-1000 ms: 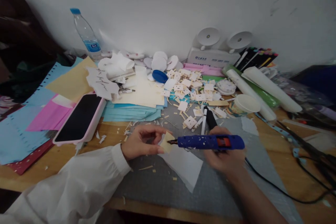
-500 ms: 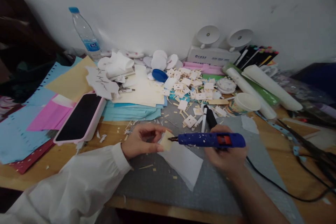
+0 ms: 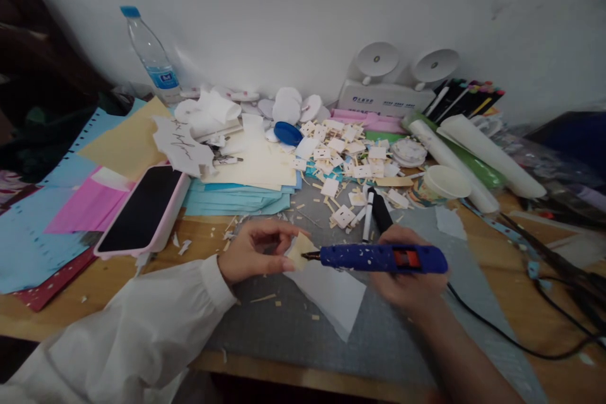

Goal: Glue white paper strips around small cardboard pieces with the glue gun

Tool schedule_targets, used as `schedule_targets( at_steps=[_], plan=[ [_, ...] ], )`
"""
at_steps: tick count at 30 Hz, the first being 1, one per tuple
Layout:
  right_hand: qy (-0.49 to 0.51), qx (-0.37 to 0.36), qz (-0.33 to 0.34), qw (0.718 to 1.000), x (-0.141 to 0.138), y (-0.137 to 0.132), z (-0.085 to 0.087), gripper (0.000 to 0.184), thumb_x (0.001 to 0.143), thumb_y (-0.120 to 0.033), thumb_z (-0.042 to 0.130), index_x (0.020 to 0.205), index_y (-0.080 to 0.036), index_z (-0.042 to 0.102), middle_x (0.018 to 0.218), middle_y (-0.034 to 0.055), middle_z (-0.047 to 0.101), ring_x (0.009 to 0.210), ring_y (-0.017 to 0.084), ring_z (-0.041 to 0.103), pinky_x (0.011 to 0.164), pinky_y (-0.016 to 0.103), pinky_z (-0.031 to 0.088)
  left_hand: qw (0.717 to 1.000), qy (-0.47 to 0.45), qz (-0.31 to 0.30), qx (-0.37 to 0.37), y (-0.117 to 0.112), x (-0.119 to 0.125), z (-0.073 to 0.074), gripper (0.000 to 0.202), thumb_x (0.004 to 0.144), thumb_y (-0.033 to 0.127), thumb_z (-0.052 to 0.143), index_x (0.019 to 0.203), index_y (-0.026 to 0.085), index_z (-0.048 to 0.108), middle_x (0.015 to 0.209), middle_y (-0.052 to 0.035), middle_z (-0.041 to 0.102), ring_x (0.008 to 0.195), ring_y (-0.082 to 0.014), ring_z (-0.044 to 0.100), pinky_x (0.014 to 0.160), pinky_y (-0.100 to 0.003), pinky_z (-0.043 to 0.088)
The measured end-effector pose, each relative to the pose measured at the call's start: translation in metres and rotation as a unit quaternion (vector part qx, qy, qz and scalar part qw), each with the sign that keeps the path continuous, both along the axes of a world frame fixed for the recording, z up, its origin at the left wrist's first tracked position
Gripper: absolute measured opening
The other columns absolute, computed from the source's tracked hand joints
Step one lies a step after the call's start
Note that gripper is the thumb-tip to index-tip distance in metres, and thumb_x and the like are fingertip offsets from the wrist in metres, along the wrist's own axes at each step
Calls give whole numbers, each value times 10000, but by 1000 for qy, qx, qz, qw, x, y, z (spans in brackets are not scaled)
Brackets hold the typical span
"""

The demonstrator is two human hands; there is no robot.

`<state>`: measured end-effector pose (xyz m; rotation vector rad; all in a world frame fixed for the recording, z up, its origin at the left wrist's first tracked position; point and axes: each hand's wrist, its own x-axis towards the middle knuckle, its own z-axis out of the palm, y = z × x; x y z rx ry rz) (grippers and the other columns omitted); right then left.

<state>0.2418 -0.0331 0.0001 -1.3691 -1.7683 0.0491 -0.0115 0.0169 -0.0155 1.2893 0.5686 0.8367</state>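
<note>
My left hand (image 3: 255, 252) pinches a small cream paper piece (image 3: 299, 250) just above the grey cutting mat (image 3: 303, 334). My right hand (image 3: 407, 281) grips a blue glue gun (image 3: 379, 258) held level, its dark nozzle touching the right edge of the paper piece. A black cord (image 3: 497, 328) runs from the gun to the right across the table. A white paper sheet (image 3: 331, 293) lies on the mat under the nozzle. A white sleeve covers my left forearm.
A phone in a pink case (image 3: 142, 208) lies at the left on coloured paper sheets. Several small cream cut-outs (image 3: 350, 161) are heaped behind the mat, beside a paper cup (image 3: 442, 184), a water bottle (image 3: 151, 57), rolled sheets (image 3: 487, 154) and markers (image 3: 466, 98).
Both hands, the paper piece and the glue gun stay almost where they were; the nozzle stays at the paper's edge. The view has shifted slightly.
</note>
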Motion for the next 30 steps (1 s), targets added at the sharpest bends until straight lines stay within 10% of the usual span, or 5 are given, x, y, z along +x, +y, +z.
schedule_targets(
  at_steps=[8,30],
  plan=[
    [-60,92,-9,994,0,3,6,98,665,-202,559,733,-235,497,533,-44,532,431,137,535,419,246,421,1000,3,11,-14,0,0,1,460,610,348,831,1004,139,715,605,41,438,589,-97,446,595,-230,394],
    [-30,60,7,998,0,0,4,99,660,-240,556,727,-234,484,543,-48,524,420,135,533,404,245,418,1000,5,5,-16,-1,0,0,473,609,363,828,1008,137,711,607,37,438,582,-99,427,581,-234,382]
  ],
)
